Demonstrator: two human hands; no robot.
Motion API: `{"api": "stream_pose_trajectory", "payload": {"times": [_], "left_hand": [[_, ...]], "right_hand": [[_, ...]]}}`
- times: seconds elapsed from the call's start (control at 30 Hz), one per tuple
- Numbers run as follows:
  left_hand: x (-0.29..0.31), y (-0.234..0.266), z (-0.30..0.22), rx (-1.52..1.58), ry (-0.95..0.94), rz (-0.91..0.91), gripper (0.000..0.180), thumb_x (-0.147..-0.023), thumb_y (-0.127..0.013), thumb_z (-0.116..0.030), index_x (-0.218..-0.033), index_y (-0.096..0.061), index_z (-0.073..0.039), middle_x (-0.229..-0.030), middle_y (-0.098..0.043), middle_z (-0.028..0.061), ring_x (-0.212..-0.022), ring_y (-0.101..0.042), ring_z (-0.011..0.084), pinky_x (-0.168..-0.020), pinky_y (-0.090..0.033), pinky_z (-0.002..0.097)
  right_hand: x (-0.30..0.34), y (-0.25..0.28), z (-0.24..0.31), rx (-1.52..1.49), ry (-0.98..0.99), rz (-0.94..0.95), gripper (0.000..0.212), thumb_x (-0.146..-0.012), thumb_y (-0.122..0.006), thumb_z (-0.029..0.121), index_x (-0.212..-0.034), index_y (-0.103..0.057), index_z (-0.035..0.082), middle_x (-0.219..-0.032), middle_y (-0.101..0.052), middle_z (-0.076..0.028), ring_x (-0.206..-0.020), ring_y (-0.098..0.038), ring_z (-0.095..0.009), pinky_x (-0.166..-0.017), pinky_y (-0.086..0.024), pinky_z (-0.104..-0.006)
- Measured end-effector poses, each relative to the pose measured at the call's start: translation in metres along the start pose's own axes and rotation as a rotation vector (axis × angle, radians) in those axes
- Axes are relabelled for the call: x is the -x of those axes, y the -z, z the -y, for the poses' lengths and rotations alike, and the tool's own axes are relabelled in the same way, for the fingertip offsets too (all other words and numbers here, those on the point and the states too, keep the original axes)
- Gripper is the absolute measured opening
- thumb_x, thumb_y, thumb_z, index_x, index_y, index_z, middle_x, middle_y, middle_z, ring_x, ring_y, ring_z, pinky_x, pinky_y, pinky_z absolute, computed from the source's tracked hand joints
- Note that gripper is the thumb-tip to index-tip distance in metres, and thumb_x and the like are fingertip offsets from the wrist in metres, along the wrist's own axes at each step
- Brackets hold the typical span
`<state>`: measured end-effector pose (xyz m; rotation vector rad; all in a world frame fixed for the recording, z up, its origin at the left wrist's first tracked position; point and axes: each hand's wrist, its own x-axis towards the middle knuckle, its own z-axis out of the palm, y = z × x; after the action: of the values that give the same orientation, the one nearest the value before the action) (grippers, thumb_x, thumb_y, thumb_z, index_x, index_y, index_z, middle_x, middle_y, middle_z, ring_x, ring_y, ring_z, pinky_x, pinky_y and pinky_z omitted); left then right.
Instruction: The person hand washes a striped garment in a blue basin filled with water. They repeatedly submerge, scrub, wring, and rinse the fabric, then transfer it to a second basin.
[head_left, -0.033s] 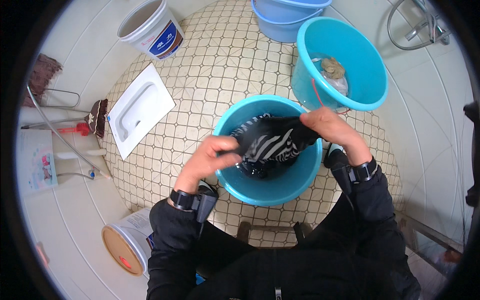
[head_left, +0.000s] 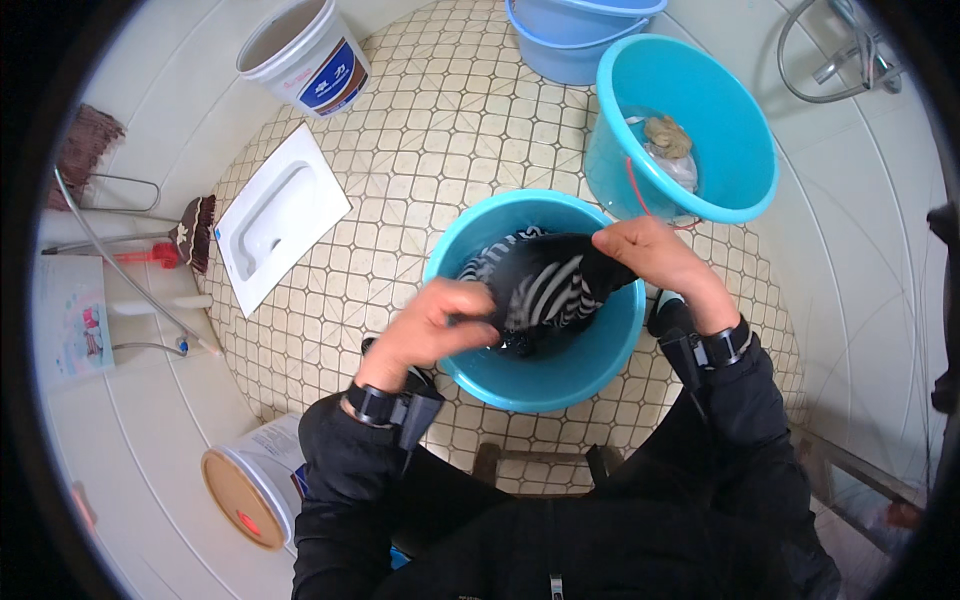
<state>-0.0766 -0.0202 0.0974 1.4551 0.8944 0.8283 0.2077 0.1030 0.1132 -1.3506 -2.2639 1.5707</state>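
A black garment with white stripes (head_left: 545, 292) is stretched between my hands over a turquoise bucket (head_left: 545, 388), its lower part hanging inside. My right hand (head_left: 668, 262) pinches the garment's upper right edge with thumb and fingers, above the bucket's right rim. At the left rim, my left hand (head_left: 432, 325) is closed around the garment's left side, thumb and fingers bent toward each other; its fingertips are slightly blurred. More black-and-white striped cloth (head_left: 487, 262) lies along the bucket's far left inner wall. What lies beneath the garment is mostly hidden.
Behind on the right stands a second turquoise bucket (head_left: 745, 205) holding a beige bundle; blue buckets (head_left: 570, 65) stand beyond it. At left are a squat toilet (head_left: 290, 215), a white pail (head_left: 305, 85), a lidded pail (head_left: 270, 480) and a brush (head_left: 195, 235). Tiled floor (head_left: 430, 130) surrounds them.
My left hand has shifted slightly right and down, and the garment's left side has moved with it. My right hand has moved a little to the left, still gripping the edge.
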Motion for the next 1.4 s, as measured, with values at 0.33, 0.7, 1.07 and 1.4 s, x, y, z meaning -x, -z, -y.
{"api": "stream_pose_trajectory", "payload": {"times": [0.33, 0.7, 1.07, 1.4], "left_hand": [[-0.022, -0.05, 0.004, -0.056, -0.152, -0.18, 0.03, -0.075, -0.059, 0.004, -0.104, -0.06, -0.003, -0.099, -0.06, 0.0065, -0.091, -0.061, 0.0232, -0.086, -0.047, 0.0334], [-0.008, -0.041, 0.121, -0.478, 0.631, -0.387, 0.036, -0.079, -0.057, -0.001, -0.115, -0.053, -0.001, -0.108, -0.06, 0.0163, -0.086, -0.064, 0.0252, -0.066, -0.053, 0.0353], [-0.032, -0.08, 0.196, -0.13, 0.637, -0.409, 0.065, -0.08, -0.069, -0.017, -0.137, -0.04, -0.011, -0.122, -0.058, 0.0169, -0.11, -0.056, 0.0275, -0.071, -0.05, 0.0357], [-0.042, -0.019, 0.058, 0.488, 0.468, -0.557, 0.032, -0.075, -0.056, 0.007, -0.105, -0.061, 0.0, -0.091, -0.068, 0.0071, -0.078, -0.065, 0.0145, -0.069, -0.053, 0.0254]], "right_hand": [[-0.016, -0.09, -0.016, -0.115, 0.427, 0.303, 0.055, -0.061, -0.074, 0.003, -0.115, -0.058, 0.008, -0.104, -0.064, -0.017, -0.095, -0.062, -0.032, -0.081, -0.049, -0.0367], [0.033, -0.013, 0.01, -1.176, 0.33, -0.239, 0.038, -0.088, -0.064, 0.015, -0.122, -0.053, 0.001, -0.109, -0.06, -0.007, -0.092, -0.061, -0.013, -0.075, -0.051, -0.0239], [0.08, 0.006, 0.035, -1.194, 0.931, -0.328, 0.047, -0.091, -0.06, 0.028, -0.128, -0.045, 0.002, -0.126, -0.052, -0.01, -0.119, -0.048, -0.023, -0.106, -0.034, -0.0376], [0.058, -0.01, 0.037, -1.243, 0.693, -0.318, 0.037, -0.095, -0.053, 0.012, -0.129, -0.046, 0.0, -0.12, -0.057, -0.01, -0.109, -0.057, -0.019, -0.094, -0.047, -0.0313]]}}
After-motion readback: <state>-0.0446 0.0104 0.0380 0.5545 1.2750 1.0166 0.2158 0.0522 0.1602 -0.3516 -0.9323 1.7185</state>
